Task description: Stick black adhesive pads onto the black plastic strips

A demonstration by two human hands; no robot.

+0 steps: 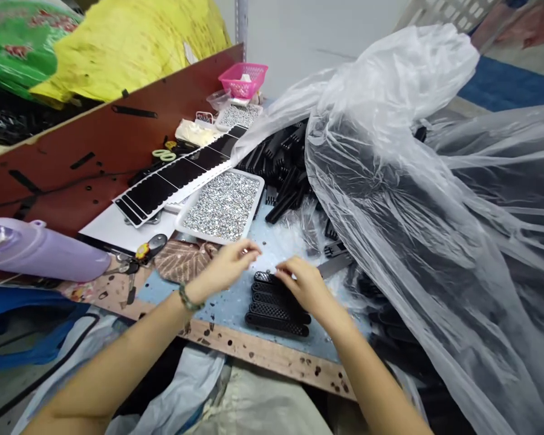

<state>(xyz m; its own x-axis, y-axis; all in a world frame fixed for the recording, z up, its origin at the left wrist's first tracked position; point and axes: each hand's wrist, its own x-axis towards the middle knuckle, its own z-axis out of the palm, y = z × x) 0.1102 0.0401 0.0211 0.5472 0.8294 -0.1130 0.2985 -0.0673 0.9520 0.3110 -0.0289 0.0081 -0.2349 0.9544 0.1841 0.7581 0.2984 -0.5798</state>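
My left hand [224, 270], wearing a beaded bracelet, hangs over the blue work mat [236, 308] with its fingertips drawn together; anything between them is too small to tell. My right hand [306, 285] curls at the top of a row of black perforated plastic strips [276, 311], its fingertips over the uppermost strip. Up and to the left of my hands lies a white tray of silver rhinestones [222, 205]. Longer black scalloped strips on a white backing [176, 172] rest beyond that tray.
A heap of black plastic pieces [276, 163] sits behind the mat, and a large clear plastic bag [412, 181] billows over the right side. Scissors [164, 156], a pink basket [242, 78], a lilac bottle [36, 251] and a brown board wall [86, 145] surround the bench.
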